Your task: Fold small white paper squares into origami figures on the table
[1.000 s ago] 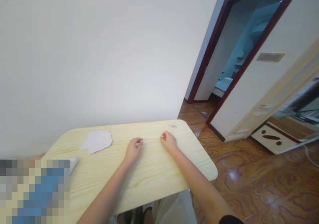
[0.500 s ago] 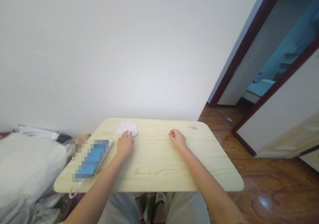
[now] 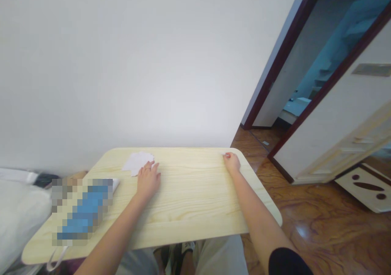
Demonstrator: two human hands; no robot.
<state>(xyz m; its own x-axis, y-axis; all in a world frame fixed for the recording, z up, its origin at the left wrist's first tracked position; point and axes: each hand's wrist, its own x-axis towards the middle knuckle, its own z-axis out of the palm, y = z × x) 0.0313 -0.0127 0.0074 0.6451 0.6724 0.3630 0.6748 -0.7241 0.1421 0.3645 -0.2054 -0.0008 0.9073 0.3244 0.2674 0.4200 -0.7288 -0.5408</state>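
- White paper scrap (image 3: 137,161): ragged edge, lying flat on the far left part of the table (image 3: 189,201), close to the wall (image 3: 137,63).
- Left hand (image 3: 148,181): released, palm down on the tabletop, fingers spread a little. The fingertips reach the near right edge of the scrap; I cannot tell whether they touch it or sit just beside it. Nothing is grasped.
- Right hand (image 3: 232,163): at the table's far right corner, well apart from the scrap, fingers curled with the tips down on the wood. I cannot tell whether anything is pinched under them.
- Black sleeve (image 3: 287,262) on the right upper arm, at the bottom edge.
- Table: pale wood grain, rounded corners, far edge against the white wall.
- Blurred blue and grey item (image 3: 81,212) on the near left of the table, left of the left forearm. A white cord loop (image 3: 56,258) hangs over the edge below it.
- White bag (image 3: 15,218) left of the table.
- Right side: dark-framed doorway (image 3: 305,75) and glossy brown patterned floor (image 3: 330,226).
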